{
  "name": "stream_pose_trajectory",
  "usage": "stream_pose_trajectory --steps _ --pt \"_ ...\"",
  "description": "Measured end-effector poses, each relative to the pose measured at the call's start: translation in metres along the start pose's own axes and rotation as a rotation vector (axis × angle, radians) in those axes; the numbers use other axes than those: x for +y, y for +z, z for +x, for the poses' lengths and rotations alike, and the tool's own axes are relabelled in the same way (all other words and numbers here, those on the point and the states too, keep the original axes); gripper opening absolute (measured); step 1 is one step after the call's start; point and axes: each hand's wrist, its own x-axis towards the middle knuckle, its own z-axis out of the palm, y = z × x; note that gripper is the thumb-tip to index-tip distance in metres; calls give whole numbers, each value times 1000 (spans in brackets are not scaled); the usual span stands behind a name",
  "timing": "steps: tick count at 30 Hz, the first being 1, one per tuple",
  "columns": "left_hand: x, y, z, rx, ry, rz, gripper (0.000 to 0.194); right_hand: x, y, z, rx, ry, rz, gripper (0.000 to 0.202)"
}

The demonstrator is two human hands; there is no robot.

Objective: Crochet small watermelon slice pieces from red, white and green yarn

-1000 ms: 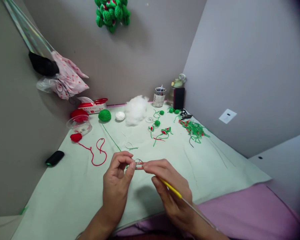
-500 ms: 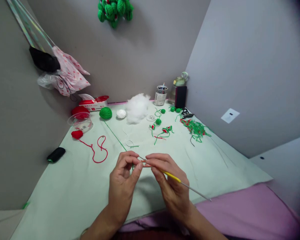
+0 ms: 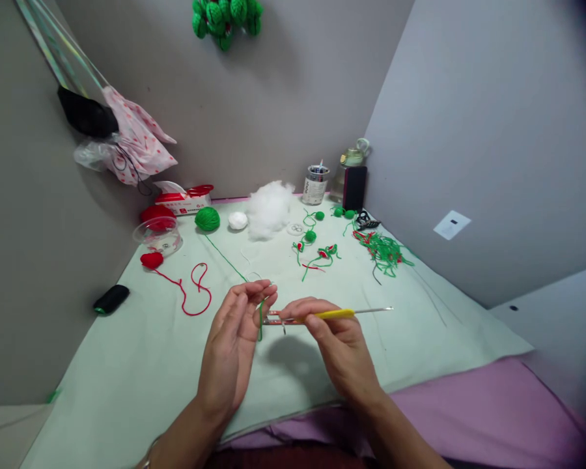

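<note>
My left hand [image 3: 229,345] is raised over the table with its fingers curled, and green yarn [image 3: 260,319] runs through them and hangs in a short strand. My right hand [image 3: 339,348] grips a crochet hook with a yellow handle [image 3: 336,314], its metal shaft pointing right. In the same hand is a small orange tool [image 3: 273,322] with two slim arms and metal parts; its exact kind is hard to make out. That tool's end lies close to the left fingers and the strand. The yarn leads back towards a green yarn ball [image 3: 208,219].
White stuffing [image 3: 269,210] and a small white ball [image 3: 237,221] lie at the back. To the left are a red yarn ball [image 3: 152,260], a clear plastic tub [image 3: 163,238] and a black object [image 3: 111,299]. Tangled green and red yarn scraps [image 3: 383,253] lie right, near a phone [image 3: 355,189].
My hands have drawn apart slightly; the left has turned and loosened its fingers. The hook has swung from slanting down to nearly level, and more of the orange tool shows.
</note>
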Motion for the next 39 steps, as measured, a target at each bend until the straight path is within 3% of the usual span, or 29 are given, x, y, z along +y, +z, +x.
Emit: stream_pose_trajectory --steps 6,10,17,23,31,34,39 --pt "5 0 0 -95 38 29 28 -7 1 2 -180 132 -33 19" --pt "9 1 -2 -149 -4 79 31 -8 4 6 -284 135 -49 20" --pt "21 -3 0 -265 -14 186 33 -4 -4 9 -257 198 -12 22" --pt "21 -6 0 -247 6 236 32 -4 -12 9 -244 241 54 26" --pt "14 -3 -1 -309 -60 216 34 -9 4 12 -375 216 -43 26" --pt "14 -2 -2 -322 -80 201 35 -6 7 13 -359 218 -54 26" --pt "23 -8 2 -317 32 419 35 -8 -6 11 -341 264 -38 25"
